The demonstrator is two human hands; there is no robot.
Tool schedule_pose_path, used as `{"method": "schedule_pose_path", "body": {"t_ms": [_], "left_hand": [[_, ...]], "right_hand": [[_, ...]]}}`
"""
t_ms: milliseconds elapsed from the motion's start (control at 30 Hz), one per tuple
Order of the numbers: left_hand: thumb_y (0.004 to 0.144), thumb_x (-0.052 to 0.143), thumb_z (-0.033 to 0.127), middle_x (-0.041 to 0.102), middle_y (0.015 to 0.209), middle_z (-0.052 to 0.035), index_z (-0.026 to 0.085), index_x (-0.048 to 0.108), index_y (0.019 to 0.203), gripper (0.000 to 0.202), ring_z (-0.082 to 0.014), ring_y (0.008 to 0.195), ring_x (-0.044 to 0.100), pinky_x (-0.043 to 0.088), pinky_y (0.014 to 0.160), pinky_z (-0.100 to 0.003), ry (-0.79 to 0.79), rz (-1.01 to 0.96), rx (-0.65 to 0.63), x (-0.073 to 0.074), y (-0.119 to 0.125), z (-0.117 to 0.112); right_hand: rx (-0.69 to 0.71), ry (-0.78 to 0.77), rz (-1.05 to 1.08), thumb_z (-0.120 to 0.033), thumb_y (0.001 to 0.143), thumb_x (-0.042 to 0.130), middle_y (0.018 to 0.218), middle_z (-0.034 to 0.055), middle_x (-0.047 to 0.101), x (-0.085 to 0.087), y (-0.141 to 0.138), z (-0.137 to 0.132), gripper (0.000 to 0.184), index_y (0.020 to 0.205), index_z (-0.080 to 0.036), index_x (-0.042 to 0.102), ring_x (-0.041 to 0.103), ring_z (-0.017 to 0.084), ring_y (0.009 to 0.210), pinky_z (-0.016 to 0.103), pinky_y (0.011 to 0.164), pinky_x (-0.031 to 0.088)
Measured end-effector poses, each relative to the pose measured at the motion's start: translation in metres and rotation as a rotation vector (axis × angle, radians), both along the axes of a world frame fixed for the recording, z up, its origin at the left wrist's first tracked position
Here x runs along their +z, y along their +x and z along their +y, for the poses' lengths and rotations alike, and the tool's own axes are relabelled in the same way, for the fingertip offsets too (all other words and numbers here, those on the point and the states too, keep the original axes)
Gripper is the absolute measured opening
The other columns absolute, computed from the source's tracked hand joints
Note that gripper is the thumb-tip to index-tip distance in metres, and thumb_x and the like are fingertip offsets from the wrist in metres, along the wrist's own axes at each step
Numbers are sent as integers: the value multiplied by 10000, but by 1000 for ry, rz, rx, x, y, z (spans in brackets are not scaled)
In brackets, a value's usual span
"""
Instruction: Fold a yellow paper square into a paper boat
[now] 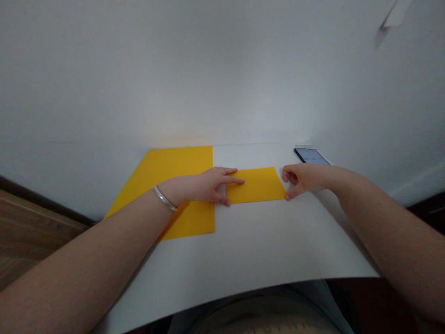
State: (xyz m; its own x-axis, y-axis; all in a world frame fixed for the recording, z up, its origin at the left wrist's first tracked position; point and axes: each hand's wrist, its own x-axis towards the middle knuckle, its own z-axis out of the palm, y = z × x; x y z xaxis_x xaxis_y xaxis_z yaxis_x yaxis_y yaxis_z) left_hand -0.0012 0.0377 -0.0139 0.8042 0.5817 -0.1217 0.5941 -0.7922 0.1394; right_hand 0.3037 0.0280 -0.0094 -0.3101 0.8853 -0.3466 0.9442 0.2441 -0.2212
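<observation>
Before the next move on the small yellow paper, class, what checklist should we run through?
1. Left hand rests on small yellow paper left end: ok.
2. Right hand touches its right edge: ok.
3. Right hand pinches it: cannot tell.
4. Paper flat on table: ok.
5. Phone apart from paper: ok.
6. Large yellow sheet free of the left forearm: not ok.

Left forearm (121, 232) hides part of the large yellow sheet (174, 167); phone (311, 155) text is illegible.
</observation>
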Motion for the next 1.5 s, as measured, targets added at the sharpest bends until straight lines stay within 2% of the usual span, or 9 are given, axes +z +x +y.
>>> {"method": "schedule_pose_path", "body": {"t_ms": [200,400,567,667,800,967,1167,1333,1500], "left_hand": [[828,623,463,267,1542,-110,296,406,1412,645,-283,1388,303,272,1105,-407,-11,59,5,3,-1,-5],[818,543,614,461,1407,-148,197,525,1309,644,-299,1275,441,332,1060,-417,196,-19,41,1,6,-21],[890,455,562,518,1327,-175,188,535,1290,554,-310,1204,501,390,1001,-447,395,-25,-8,-3,9,-26],[901,454,531,557,1262,-178,174,559,1243,505,-305,1149,539,433,944,-433,472,-11,-25,-2,12,-28],[908,439,534,584,1214,-174,160,563,1210,497,-290,1104,563,452,907,-421,490,-41,-17,3,19,-31],[903,419,565,610,1178,-160,144,587,1156,519,-299,1091,556,393,965,-462,503,-54,-30,7,24,-32],[894,407,610,648,1103,-148,144,616,1098,550,-275,1004,601,434,875,-416,548,-61,-41,5,26,-31],[956,436,367,708,931,-68,174,659,960,295,-198,838,660,466,751,-337,580,-87,-103,4,28,-33],[934,483,252,706,751,-26,175,656,832,214,-171,655,646,419,562,-287,677,-141,-89,6,31,-36]], "right_hand": [[37,-28,-1,-563,565,695,759,-10,587,1,3,-1,483,857,-244,482,556,189,679,294,578,356],[133,9,37,-515,632,682,794,5,601,14,-11,-13,423,920,-236,546,563,186,689,291,571,376],[291,192,104,-365,680,669,1034,63,618,25,-30,-30,396,1052,-235,626,582,212,857,331,745,455],[414,290,146,-299,732,628,1080,84,623,25,-40,-37,326,1046,-212,653,573,230,970,371,886,445],[482,406,139,-265,792,567,1094,111,641,22,-52,-41,295,1061,-186,656,566,250,1022,404,913,446],[486,519,6,-244,797,542,1043,112,659,20,-61,-47,233,988,-181,662,599,247,961,370,836,456],[499,556,-172,-236,885,423,911,98,696,23,-64,-50,234,896,-165,646,634,206,755,304,595,369],[373,611,-185,-232,870,420,845,84,707,21,-59,-44,236,830,-175,645,623,198,713,305,547,287],[258,753,28,-264,846,462,890,52,702,16,-60,-46,194,914,-207,635,601,183,740,296,598,322]]}}
